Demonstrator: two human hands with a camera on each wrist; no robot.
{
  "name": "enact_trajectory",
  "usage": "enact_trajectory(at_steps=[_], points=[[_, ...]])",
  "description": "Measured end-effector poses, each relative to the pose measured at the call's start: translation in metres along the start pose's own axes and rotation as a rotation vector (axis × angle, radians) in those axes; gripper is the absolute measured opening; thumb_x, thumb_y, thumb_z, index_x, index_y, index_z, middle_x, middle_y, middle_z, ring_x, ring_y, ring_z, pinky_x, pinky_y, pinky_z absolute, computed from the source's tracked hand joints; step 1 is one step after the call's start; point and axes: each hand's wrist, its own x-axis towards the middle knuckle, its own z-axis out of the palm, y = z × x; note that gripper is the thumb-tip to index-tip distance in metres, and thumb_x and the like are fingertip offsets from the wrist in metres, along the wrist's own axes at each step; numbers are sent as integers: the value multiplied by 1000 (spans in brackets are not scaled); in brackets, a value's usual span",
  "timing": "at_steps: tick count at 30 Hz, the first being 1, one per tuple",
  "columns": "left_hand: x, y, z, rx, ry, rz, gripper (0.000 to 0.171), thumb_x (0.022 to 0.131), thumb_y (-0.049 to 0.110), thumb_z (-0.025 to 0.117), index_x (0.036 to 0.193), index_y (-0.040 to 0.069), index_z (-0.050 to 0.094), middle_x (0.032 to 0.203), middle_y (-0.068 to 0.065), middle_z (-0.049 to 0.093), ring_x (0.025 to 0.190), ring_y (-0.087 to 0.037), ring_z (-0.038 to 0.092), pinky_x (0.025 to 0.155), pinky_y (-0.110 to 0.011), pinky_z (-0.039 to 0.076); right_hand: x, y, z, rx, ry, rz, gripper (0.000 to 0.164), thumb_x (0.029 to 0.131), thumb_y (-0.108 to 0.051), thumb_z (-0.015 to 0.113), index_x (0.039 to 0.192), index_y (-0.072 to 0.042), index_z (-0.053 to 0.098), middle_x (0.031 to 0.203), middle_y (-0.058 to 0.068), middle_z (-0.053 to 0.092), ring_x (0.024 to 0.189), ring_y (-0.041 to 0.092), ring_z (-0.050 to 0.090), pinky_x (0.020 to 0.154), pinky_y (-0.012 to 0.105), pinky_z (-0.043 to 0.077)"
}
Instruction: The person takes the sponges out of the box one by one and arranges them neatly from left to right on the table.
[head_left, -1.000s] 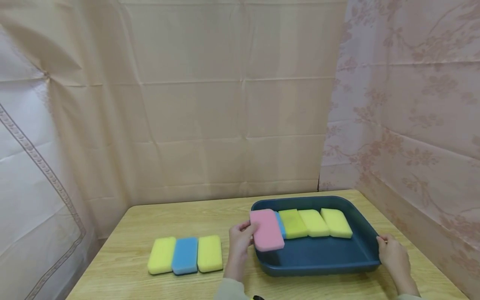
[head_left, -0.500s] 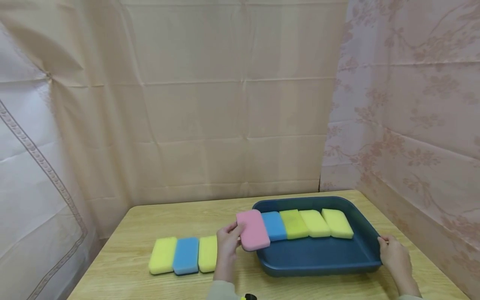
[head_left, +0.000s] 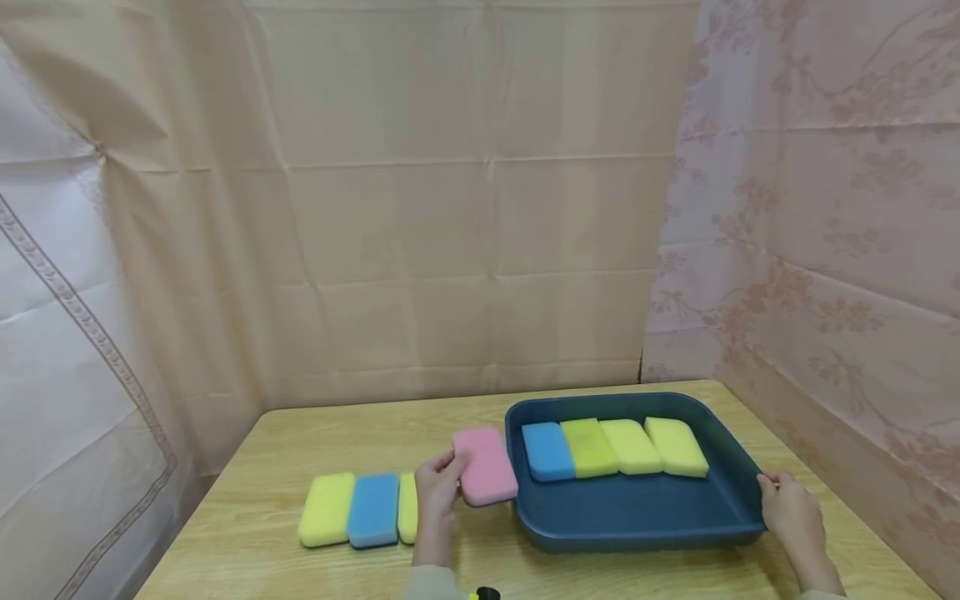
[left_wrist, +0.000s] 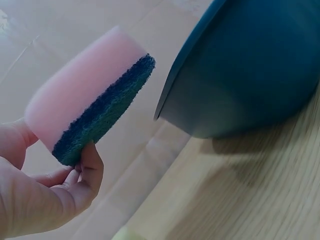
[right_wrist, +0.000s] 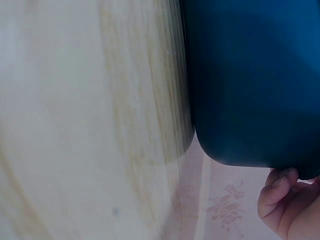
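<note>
My left hand (head_left: 437, 497) pinches a pink sponge (head_left: 486, 467) by its left edge, just left of the dark blue tray (head_left: 630, 533). In the left wrist view the sponge (left_wrist: 85, 85) shows a dark blue-green scouring layer underneath, with thumb above and fingers below, held clear of the table. My right hand (head_left: 792, 512) grips the tray's right rim near its front corner; the right wrist view has its fingers (right_wrist: 277, 192) curled at the edge. Along the back of the tray lie a blue sponge (head_left: 548, 451), a yellow-green sponge (head_left: 588, 447) and two pale yellow sponges (head_left: 630, 447).
On the wooden table (head_left: 360, 442) at left sit a yellow sponge (head_left: 327, 510), a blue sponge (head_left: 372, 510) and another yellow sponge (head_left: 407, 507), partly hidden by my left hand. Fabric curtains (head_left: 465, 208) hang behind the table and at both sides.
My left hand has carried the pink sponge leftward, from over the tray's left end to outside its left rim, uncovering the blue sponge. The right hand keeps its hold on the rim.
</note>
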Motion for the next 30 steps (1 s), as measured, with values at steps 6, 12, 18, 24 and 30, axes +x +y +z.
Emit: enact_trajectory(at_steps=[6,12,18,24,30], points=[[1,-2,-7,59,32,0,40,81,11,64,110,-14,53,93,-18,59,70,-14,56,60,-26,48,0,0,0,-4,5,-9,35,95,-19,36,109,12,44,110,38,44,96,57,40,72,57,37],[3,-7,-10,157,108,49,34,78,5,65,103,-16,56,86,-17,58,70,-17,55,59,-26,48,0,1,0,5,2,-5,35,95,-19,36,109,12,44,110,38,44,96,56,40,71,57,37],[4,-9,-9,314,154,84,31,77,5,64,100,-15,59,91,-22,58,83,-28,55,68,-35,49,0,0,0,3,1,-10,35,95,-19,36,109,12,44,111,38,44,96,56,40,71,57,37],[6,-11,-9,433,177,103,30,75,6,66,95,-15,60,89,-25,60,84,-32,56,70,-40,48,-1,0,-1,0,-6,-13,35,95,-18,36,109,13,44,111,38,45,97,56,40,72,57,37],[6,-12,-9,527,160,113,30,75,7,67,94,-14,61,90,-26,61,84,-31,58,70,-41,48,0,0,-1,-1,-11,-11,36,96,-20,35,109,13,44,111,38,44,97,56,40,72,56,37]])
